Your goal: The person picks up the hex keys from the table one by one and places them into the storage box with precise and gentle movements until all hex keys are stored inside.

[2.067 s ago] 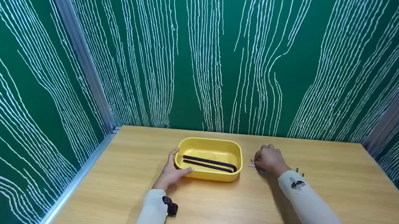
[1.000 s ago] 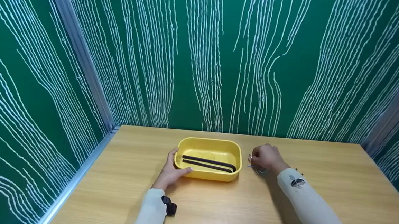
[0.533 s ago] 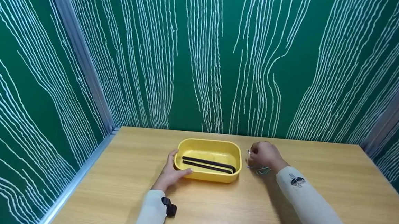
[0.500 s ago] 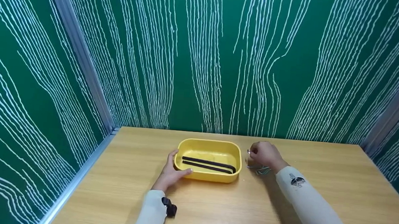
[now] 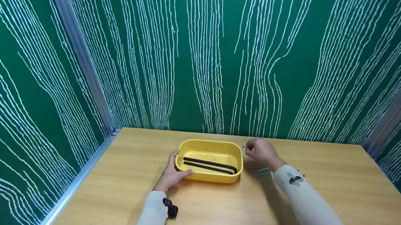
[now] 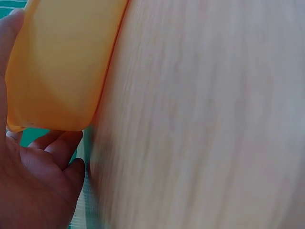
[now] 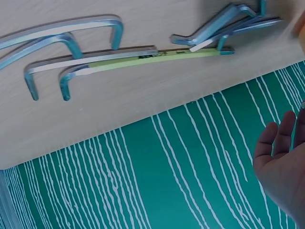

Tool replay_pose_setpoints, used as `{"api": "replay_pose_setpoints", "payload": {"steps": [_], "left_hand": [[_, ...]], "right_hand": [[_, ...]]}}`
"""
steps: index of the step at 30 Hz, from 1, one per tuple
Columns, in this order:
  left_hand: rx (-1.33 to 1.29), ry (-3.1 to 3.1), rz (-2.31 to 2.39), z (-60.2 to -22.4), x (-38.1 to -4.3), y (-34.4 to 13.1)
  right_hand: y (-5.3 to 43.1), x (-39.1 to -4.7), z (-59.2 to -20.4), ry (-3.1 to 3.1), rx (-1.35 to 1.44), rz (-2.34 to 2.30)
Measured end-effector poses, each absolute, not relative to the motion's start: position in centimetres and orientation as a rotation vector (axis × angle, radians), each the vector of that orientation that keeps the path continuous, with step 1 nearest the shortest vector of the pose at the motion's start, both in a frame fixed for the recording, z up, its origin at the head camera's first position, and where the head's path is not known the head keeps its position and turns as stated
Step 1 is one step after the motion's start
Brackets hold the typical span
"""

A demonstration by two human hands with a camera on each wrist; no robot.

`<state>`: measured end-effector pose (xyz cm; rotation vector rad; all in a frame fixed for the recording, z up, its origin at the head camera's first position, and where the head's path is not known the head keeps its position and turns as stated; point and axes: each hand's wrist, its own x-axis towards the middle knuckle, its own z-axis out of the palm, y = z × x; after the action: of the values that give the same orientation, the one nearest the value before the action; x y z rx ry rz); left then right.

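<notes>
My left hand [image 5: 171,176] grips the left end of a yellow plastic bin [image 5: 210,177], thumb over the front rim and fingers along the side. Inside the bin lie two long black hex keys [image 5: 211,161]. Just right of the bin's back corner, raised over the table, my right hand [image 5: 261,151] pinches a small silver hex key [image 5: 244,148]; most of it is hidden by the fingers. Below that hand, a small cluster of silver hex keys [image 5: 263,171] lies on the table. The right wrist view shows several more hex keys [image 7: 71,24], one with a yellow-green sleeve [image 7: 186,54].
The wooden table [image 5: 118,205] ends at a green wall [image 5: 196,74] with white wavy lines. Grey metal posts [image 5: 85,56] stand at the corners. A black wrist camera [image 5: 171,208] sits on the left sleeve.
My right hand has lifted from the hex keys and moved left toward the bin, a silver tip showing at its fingers. My left hand and the bin have stayed put.
</notes>
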<state>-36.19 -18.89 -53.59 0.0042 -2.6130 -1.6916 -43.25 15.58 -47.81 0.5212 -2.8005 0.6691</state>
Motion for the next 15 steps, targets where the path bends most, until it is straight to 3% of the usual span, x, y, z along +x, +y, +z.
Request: {"api": "replay_pose_setpoints", "payload": {"steps": [15], "left_hand": [[0.006, -2.615, -1.695, -53.7, -36.1, -18.8]], "right_hand": [[12.7, -42.8, -46.7, -2.728, 0.639, 0.721]]}}
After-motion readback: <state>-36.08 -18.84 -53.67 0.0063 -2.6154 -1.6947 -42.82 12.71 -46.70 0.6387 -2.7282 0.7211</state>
